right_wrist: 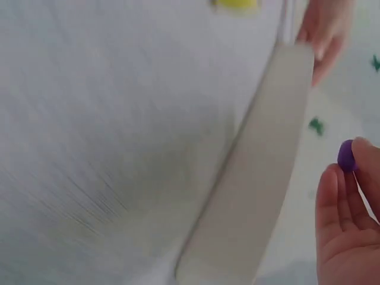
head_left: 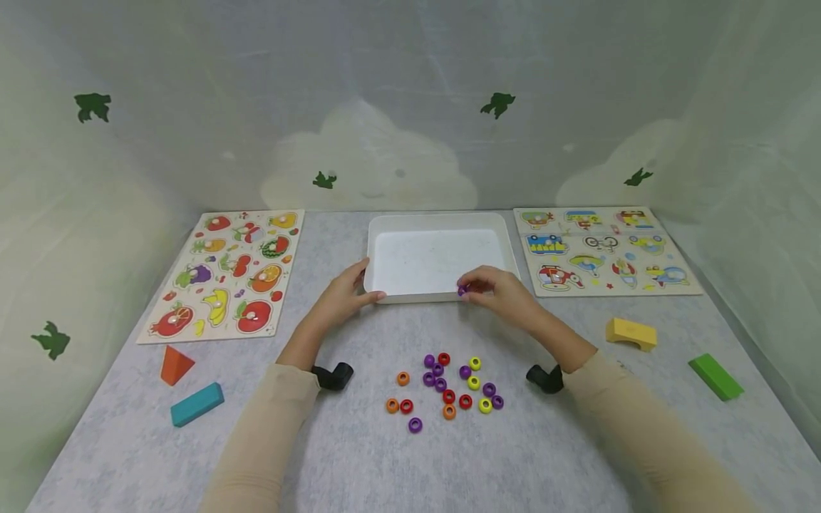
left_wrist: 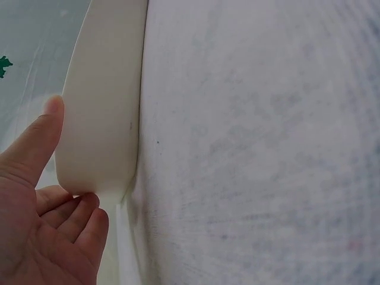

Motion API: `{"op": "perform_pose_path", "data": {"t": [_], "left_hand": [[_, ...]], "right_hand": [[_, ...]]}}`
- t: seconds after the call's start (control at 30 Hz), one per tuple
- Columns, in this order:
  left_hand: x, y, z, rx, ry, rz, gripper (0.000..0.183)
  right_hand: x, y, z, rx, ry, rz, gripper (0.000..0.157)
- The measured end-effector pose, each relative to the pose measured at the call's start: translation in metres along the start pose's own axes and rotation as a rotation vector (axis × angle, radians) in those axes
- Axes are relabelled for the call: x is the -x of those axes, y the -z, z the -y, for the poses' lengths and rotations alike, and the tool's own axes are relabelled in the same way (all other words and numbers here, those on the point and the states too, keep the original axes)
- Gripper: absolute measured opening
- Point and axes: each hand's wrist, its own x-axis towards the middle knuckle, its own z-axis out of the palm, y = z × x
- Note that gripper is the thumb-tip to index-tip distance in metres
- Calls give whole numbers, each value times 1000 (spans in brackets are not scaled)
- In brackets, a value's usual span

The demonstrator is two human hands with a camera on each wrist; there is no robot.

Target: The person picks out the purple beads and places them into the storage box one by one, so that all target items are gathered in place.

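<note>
A white rectangular tray (head_left: 442,299) lies at the back middle of the table. At its near left corner my left hand (head_left: 343,292) grips it; the left wrist view has the thumb (left_wrist: 44,127) against the rim and the fingers (left_wrist: 80,219) curled at the tray's end. My right hand (head_left: 500,293) pinches a purple bead (right_wrist: 346,156) between thumb and fingertips, just over the tray's near rim towards the right. Several loose beads in purple, red, orange and yellow, among them a purple bead (head_left: 415,425), lie on the table between the forearms.
A fruit puzzle board (head_left: 224,278) lies left of the tray, a vehicle puzzle board (head_left: 606,253) right of it. Outer blocks are an orange triangle (head_left: 174,365), a blue block (head_left: 197,405), a yellow arch (head_left: 631,333) and a green block (head_left: 716,377). Curtains stand behind.
</note>
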Motion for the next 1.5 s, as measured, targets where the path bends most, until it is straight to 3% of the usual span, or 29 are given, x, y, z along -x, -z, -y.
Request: {"op": "perform_pose_path", "data": {"t": [0.17,0.43,0.77,0.9,1.1,1.3,1.5], "left_hand": [[-1,0,1,1,-5,-6,90],[-1,0,2,-7,12,1,92],[0,0,1,-2,31,-3,92],[0,-1,1,4,17,-2,91],[-1,-2,1,4,3,-8,91],[-1,-1,1,4,1,-10,91],[0,-2,1,16,4,-6,91]], "right_hand": [[-28,12,-19,-22,-91,-67,22],[-51,11,-44,63,-281,-44,20],[-56,7,-42,133,-328,40,20],[-50,11,-35,80,-287,-3,27],[-26,11,-13,-39,-75,-18,33],[13,-5,2,-135,43,105,35],[44,-23,0,-171,-19,291,36]]}}
